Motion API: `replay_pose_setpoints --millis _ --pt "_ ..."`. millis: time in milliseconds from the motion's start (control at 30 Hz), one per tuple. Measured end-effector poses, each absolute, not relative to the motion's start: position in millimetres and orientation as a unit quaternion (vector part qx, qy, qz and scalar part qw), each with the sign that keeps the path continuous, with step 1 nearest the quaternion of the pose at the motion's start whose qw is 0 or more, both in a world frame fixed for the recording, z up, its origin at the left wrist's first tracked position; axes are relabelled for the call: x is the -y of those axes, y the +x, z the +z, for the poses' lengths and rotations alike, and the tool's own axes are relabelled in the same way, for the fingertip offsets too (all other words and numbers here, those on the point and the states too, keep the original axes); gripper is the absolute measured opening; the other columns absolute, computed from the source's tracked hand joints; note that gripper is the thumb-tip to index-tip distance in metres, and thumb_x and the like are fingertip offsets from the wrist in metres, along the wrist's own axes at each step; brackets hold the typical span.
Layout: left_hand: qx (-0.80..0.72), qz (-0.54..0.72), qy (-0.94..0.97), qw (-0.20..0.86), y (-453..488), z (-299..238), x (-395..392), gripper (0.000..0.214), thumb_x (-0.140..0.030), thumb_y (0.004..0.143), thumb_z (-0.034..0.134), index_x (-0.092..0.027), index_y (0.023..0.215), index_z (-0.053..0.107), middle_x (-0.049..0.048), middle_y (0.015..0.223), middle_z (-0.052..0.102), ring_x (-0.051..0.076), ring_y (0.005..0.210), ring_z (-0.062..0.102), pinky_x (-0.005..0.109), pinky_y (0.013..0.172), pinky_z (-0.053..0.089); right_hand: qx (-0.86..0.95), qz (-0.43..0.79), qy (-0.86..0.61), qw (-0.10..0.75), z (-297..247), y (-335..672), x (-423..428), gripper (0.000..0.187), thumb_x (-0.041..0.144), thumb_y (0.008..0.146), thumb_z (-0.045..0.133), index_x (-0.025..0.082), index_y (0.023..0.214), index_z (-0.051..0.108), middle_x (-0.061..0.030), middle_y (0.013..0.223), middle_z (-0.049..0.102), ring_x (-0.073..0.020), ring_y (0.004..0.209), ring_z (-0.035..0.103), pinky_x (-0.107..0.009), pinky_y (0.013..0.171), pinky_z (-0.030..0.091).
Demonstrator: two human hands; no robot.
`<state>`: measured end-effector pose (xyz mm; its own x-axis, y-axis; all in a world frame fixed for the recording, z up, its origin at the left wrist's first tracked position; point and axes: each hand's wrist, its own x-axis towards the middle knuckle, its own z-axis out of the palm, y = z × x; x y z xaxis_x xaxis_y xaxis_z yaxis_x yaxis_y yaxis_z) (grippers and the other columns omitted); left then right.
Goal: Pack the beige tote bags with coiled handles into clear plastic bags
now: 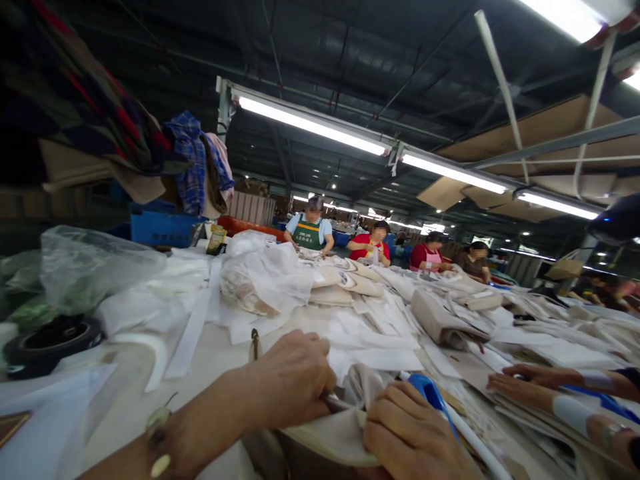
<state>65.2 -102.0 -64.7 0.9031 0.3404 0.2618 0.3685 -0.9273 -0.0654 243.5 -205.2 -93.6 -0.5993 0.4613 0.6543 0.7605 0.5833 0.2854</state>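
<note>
My left hand (295,373) is closed in a fist-like grip at the far edge of a beige leather-like piece (330,433). My right hand (413,433) is closed over the right side of the same piece, its fingers bent along the edge. Between the two hands, a fold of lighter grey-beige material (365,383) stands up. Just beyond my left hand a small brass-coloured metal piece (255,343) sticks up; whether the hand holds it, I cannot tell. Beside my right hand lies a blue plastic object (430,397).
White paper strips (193,337), clear plastic bags (270,273) and stacked beige pieces (345,280) cover the table. A black tape roll (53,343) lies left. At right, a co-worker's hands (540,387) rest on a stack; other people sit across the table. Tube lights (310,123) hang above.
</note>
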Motion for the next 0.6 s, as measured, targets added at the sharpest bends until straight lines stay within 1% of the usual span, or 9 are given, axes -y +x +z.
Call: replay_pose_setpoints --millis 67,133,300,367,500,600 --pt "0.163 -0.141 -0.976 0.032 69.8 -71.8 101.8 0.017 -0.028 0.076 0.067 -0.021 0.061 0.064 -0.0005 0.070 0.059 0.016 0.070 0.057 0.025 0.059 0.035 0.849 -0.266 -0.385 0.245 -93.5 247.2 208.7 0.030 0.020 0.094 0.038 0.019 0.069 0.054 -0.0013 0.064 0.057 -0.0145 0.062 0.052 -0.028 0.063 0.037" --pt "0.192 -0.145 -0.971 0.004 73.6 -77.4 102.2 0.020 -0.027 0.080 0.064 -0.019 0.062 0.063 -0.0014 0.069 0.060 0.014 0.069 0.057 0.025 0.059 0.036 0.852 -0.257 -0.393 0.233 -93.6 252.0 210.1 0.031 0.020 0.095 0.036 0.020 0.071 0.055 -0.0012 0.066 0.058 -0.0147 0.063 0.052 -0.028 0.064 0.037" --pt "0.252 -0.132 -0.959 0.007 84.0 -81.2 101.6 0.021 -0.031 0.080 0.065 -0.017 0.064 0.066 0.0015 0.071 0.063 0.018 0.073 0.059 0.026 0.061 0.039 0.870 -0.238 -0.389 0.188 -85.3 256.3 210.8 0.039 0.026 0.097 0.028 0.021 0.067 0.051 -0.0003 0.064 0.058 -0.0147 0.061 0.052 -0.028 0.060 0.037" --pt "0.260 -0.126 -0.957 0.014 88.4 -82.3 99.9 0.022 -0.033 0.081 0.063 -0.016 0.066 0.067 0.0029 0.070 0.063 0.019 0.074 0.060 0.026 0.061 0.040 0.874 -0.218 -0.403 0.163 -77.4 253.8 212.7 0.035 0.025 0.095 0.032 0.022 0.066 0.051 -0.0014 0.068 0.060 -0.0158 0.065 0.054 -0.029 0.061 0.038" --pt "0.277 -0.142 -0.950 0.023 91.8 -87.4 98.8 0.023 -0.031 0.082 0.060 -0.016 0.066 0.067 0.0040 0.070 0.063 0.020 0.072 0.061 0.028 0.062 0.042 0.870 -0.181 -0.442 0.120 -67.1 250.6 217.0 0.017 0.017 0.087 0.046 0.023 0.072 0.054 -0.0023 0.078 0.061 -0.0176 0.075 0.056 -0.029 0.067 0.042" --pt "0.295 -0.148 -0.944 0.024 87.0 -85.6 102.9 0.024 -0.031 0.082 0.057 -0.016 0.066 0.066 0.0044 0.072 0.064 0.021 0.074 0.062 0.029 0.061 0.041 0.867 -0.162 -0.457 0.115 -70.3 252.2 218.1 0.015 0.011 0.082 0.049 0.023 0.077 0.055 -0.0021 0.086 0.060 -0.0165 0.078 0.056 -0.028 0.067 0.045"
